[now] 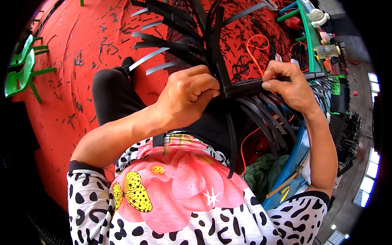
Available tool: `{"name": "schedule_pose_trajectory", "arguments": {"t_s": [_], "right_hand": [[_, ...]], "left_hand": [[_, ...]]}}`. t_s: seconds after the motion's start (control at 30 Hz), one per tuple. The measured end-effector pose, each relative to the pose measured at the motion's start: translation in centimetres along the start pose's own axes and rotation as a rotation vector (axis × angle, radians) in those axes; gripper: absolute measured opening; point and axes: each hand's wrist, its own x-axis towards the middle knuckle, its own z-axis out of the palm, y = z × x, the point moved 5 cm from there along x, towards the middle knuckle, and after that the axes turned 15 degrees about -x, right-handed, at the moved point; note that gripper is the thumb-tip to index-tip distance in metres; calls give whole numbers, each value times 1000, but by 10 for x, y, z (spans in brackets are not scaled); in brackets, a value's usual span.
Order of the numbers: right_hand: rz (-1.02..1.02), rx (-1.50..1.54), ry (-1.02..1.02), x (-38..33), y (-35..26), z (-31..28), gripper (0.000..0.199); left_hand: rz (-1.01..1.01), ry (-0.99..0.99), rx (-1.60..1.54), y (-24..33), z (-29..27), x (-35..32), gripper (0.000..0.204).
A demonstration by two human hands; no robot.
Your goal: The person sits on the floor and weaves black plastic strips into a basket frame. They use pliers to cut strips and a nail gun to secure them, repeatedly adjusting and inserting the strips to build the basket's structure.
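Over my lap is a half-woven black frame of flat plastic strips (247, 87), its corner lying between my hands. Many loose strip ends (169, 38) fan out beyond my left hand, and others (265, 118) curve down below my right hand. My left hand (190, 96) is closed in a pinch at the corner, on what looks like a black strip; its fingertips are partly hidden. With thumb and forefinger, my right hand (288, 83) pinches a black strip along the frame's edge. One narrow strip (231, 141) hangs from the corner toward my shirt.
Black strip scraps litter the red floor (69, 81). Green plastic chairs (26, 73) stand at the left. A green-edged table (308, 38) holds a clear cup (326, 51) at the right. An orange cord (250, 49) loops behind the frame; a wooden-handled tool (281, 185) lies on a blue surface.
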Motion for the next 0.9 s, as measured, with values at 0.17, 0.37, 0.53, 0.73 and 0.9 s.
{"name": "schedule_pose_trajectory", "arguments": {"t_s": [0.17,0.37,0.53,0.73,0.9], "right_hand": [[-40,-72,21,6,2,-1,8],[-36,-65,39,5,5,-2,8],[-68,8,46,7,3,0,11],[-87,-74,120,6,7,-1,13],[-70,-42,108,5,5,1,10]], "left_hand": [[231,-2,99,34,-7,6,16],[295,-22,129,41,16,63,14],[72,-124,369,22,52,58,18],[71,-98,401,18,55,51,19],[226,-91,488,19,56,48,21]]}}
